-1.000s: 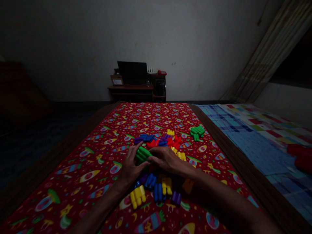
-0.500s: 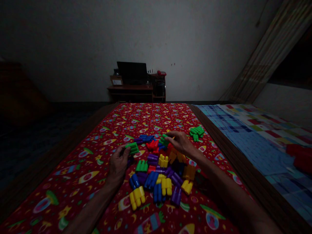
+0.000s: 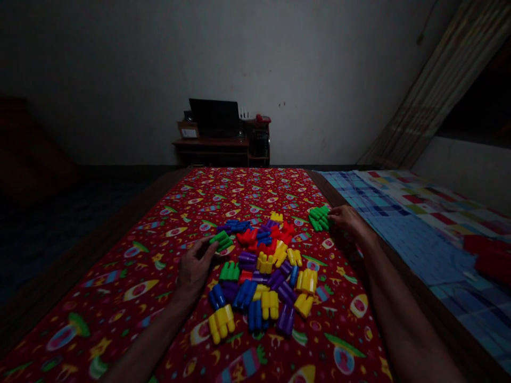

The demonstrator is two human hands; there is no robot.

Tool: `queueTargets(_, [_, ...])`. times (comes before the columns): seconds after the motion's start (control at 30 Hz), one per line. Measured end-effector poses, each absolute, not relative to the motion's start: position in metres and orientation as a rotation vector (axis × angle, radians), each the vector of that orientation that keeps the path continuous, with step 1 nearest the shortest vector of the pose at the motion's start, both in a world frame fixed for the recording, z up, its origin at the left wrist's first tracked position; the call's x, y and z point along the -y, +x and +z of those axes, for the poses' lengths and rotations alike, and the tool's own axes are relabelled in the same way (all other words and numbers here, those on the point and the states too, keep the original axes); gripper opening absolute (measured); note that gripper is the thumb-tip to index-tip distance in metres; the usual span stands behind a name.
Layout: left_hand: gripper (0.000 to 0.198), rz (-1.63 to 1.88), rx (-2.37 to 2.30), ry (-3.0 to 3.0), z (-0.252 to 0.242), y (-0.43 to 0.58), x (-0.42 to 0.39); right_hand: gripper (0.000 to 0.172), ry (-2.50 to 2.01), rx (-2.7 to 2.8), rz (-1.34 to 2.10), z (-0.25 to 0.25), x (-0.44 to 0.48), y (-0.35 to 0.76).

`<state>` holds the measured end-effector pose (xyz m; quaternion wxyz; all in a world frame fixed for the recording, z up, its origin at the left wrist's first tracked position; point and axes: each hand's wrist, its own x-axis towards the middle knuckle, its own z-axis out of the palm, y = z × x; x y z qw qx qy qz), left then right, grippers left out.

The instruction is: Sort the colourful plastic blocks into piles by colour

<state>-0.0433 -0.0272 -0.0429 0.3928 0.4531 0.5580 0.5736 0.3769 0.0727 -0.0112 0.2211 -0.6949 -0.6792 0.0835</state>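
In the head view, my left hand (image 3: 195, 266) pinches a green toy building block (image 3: 221, 241) between thumb and fingers at the left side of a mixed heap. My right hand (image 3: 348, 221) is at the right edge of a small pile of green blocks (image 3: 318, 218), its fingertips closed on a green block there, partly hidden by the fingers. Between my hands lie several loose blocks, among them a single green block (image 3: 229, 272), a yellow block (image 3: 221, 323), a purple block (image 3: 286, 319) and a red block (image 3: 282, 232).
A red cloth (image 3: 159, 314) printed with rockets covers the surface. To the right lies blue checked bedding (image 3: 383, 223) with a red item (image 3: 493, 258) on it. A desk (image 3: 211, 143) with a monitor (image 3: 214, 118) stands against the far wall.
My right hand has carried a green block from above the heap rightward to the green pile. My left hand keeps its green block, almost in place.
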Motion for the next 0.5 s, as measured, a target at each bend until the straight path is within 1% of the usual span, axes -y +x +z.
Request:
queueTargets(0.17, [0.054, 1.438, -1.468, 1.256, -0.047, -0.047, 0.023, 0.016, -1.861, 1.885, 0.022, -0.001, -0.067, 0.355])
queueTargets(0.27, [0.050, 1.457, -1.522, 1.353, -0.051, -0.048, 0.022, 0.020, -1.725, 1.936, -0.003, 0.009, -0.062, 0.323])
queueTargets(0.33, [0.047, 1.448, -1.534, 1.397, -0.052, -0.047, 0.025, 0.024, -1.590, 2.030, 0.076, 0.012, -0.053, 0.288])
queueTargets(0.43, [0.043, 1.381, -1.514, 1.471, -0.051, -0.044, 0.029, 0.028, -1.100, 2.171, 0.459, 0.010, -0.029, 0.229])
queueTargets(0.5, [0.039, 1.359, -1.489, 1.546, -0.050, -0.043, 0.031, 0.032, -0.875, 2.229, 0.589, 0.005, -0.011, 0.198])
